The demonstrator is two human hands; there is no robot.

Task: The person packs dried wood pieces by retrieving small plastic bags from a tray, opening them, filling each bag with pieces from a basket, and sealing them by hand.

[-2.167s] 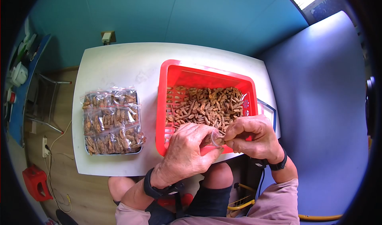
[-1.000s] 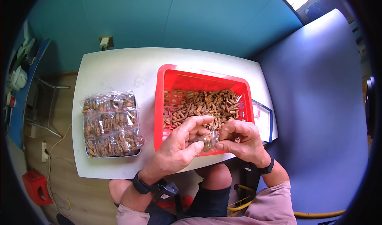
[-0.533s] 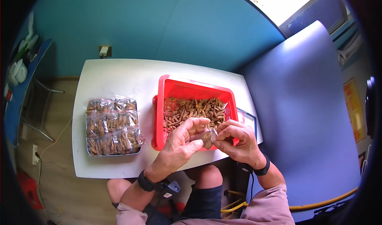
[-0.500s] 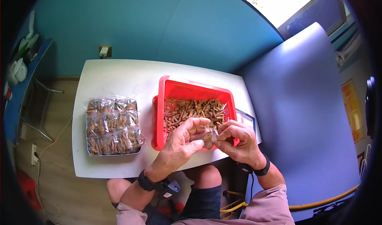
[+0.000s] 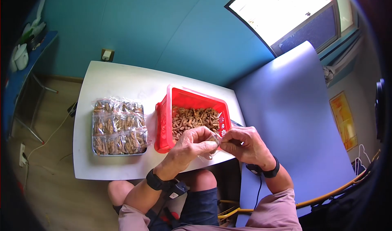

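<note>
Both hands meet in front of the red plastic basket (image 5: 164,126), gripping a small clear zip bag (image 5: 214,139). My left hand (image 5: 188,148) is closed on the bag's left part, with fingers curled and thumb pressed over it. My right hand (image 5: 248,147) pinches the bag's right edge between thumb and fingers. Fingers hide most of the bag, so its contents are hard to see now. Inside the basket lies a heap of brown dried pieces (image 5: 195,119), like dried root or bark.
A shallow tray (image 5: 119,154) at the table's left holds rows of filled clear bags (image 5: 118,124). The white table (image 5: 110,77) meets a teal wall, and a blue-grey panel (image 5: 281,104) rises at its right. Black bands with cables circle both wrists.
My left fingers have closed further round the bag, which showed brown pieces before and is now mostly covered. The camera view has shifted, showing more of the window.
</note>
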